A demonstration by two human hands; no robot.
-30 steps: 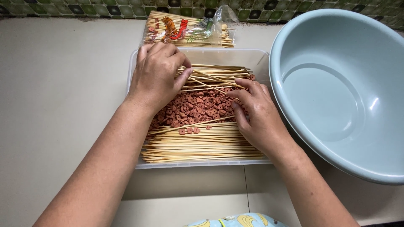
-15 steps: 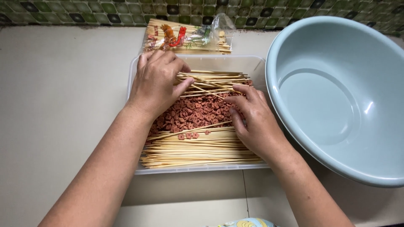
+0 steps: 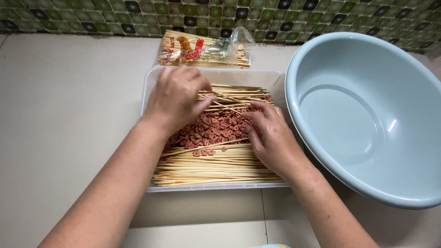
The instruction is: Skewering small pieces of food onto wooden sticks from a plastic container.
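A clear rectangular tray (image 3: 151,78) sits at the middle of the pale counter (image 3: 64,115), its far edge near a green tiled wall (image 3: 138,14) at 12 o'clock. Between tray and wall lies a plastic packet of skewers (image 3: 202,50), touching or nearly touching the tray's far rim. At 3 o'clock a large pale blue basin (image 3: 367,115) stands just beside the tray's right wall, leaving almost no gap there. The open room is at 9 o'clock, where bare counter stretches wide, and at 6 o'clock along the near rim.

Inside the tray, bamboo skewers (image 3: 216,165) lie in a bundle along the near side and a looser fan along the far side, with a heap of small reddish-brown ring pieces (image 3: 216,128) between them.

The left hand (image 3: 177,98) rests over the far-left part of the tray, fingers curled down and its thumb pressed toward them on the far skewers; what exactly it pinches is hidden. The right hand (image 3: 271,135) lies at the heap's right edge, fingers loosely bent and slightly spread, tips touching the ring pieces and a skewer.
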